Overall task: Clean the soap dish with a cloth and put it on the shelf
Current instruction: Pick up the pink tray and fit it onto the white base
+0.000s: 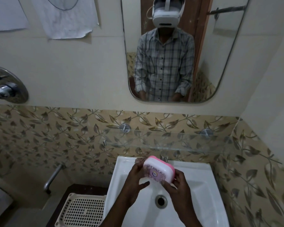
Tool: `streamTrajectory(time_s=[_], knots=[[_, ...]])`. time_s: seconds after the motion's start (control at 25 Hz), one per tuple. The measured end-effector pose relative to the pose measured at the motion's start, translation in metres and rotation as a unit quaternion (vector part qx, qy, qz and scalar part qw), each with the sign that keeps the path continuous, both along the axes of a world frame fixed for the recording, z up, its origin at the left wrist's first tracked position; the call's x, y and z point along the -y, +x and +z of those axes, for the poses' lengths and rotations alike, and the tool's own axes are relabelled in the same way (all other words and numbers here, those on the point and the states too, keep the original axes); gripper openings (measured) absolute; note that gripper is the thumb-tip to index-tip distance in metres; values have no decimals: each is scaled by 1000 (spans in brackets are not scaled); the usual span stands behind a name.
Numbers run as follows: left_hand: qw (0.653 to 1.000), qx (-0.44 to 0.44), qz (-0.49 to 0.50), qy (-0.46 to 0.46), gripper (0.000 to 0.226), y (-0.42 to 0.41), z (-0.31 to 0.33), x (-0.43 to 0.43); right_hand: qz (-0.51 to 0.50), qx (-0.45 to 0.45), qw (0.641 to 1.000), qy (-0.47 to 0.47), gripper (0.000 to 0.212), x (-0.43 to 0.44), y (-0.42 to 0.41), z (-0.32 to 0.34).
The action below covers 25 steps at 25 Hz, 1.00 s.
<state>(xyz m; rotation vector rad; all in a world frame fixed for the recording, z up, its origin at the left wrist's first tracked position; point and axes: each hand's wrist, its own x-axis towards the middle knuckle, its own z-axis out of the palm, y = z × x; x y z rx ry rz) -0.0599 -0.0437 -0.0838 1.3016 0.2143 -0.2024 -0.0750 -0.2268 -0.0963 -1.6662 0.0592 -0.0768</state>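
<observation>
Over a white ceramic sink [197, 187], the left hand [135, 176] and right hand [179, 183] clasp a pink-and-white plastic soap dish [159, 169] by its edges. It looks light, rigid and probably slippery.

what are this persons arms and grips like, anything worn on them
The left grip and right grip are bare hands: no gloves, and no ring, watch or band shows. The forearms are bare down to the bottom edge of the frame. In the mirror the person wears a grey-and-white checked button shirt with long sleeves that stop short of the wrists.
</observation>
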Motion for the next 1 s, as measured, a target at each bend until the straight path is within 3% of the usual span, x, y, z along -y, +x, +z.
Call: streamTrajectory(time_s=[0.12, 0.28, 0.36, 0.48, 0.64, 0.84, 1.0], knots=[[993, 76, 57, 77, 32, 0, 17, -5, 9, -15, 999, 51, 48, 10, 9, 15], [972, 131, 142, 130, 21, 40, 69, 5, -41, 22, 999, -2, 55, 16, 63, 71], [967, 116, 160, 161, 18, 71, 92, 11, -105, 34, 993, -45, 45, 18, 95, 100], [960, 81, 153, 220, 19, 112, 112, 18, -104, 13, 987, -123, 28, 18, 134, 124], [949, 29, 146, 277, 31, 143, 111, 22, -97, -22, 958, -270, 36, 18, 158, 123], [945, 16, 145, 291, 38, 153, 100, 30, -100, -54, 943, -312, 45, 20, 168, 113], [943, 8, 149, 298, 43, 152, 98, 31, -99, -29, 943, -317, 46, 22, 165, 106]])
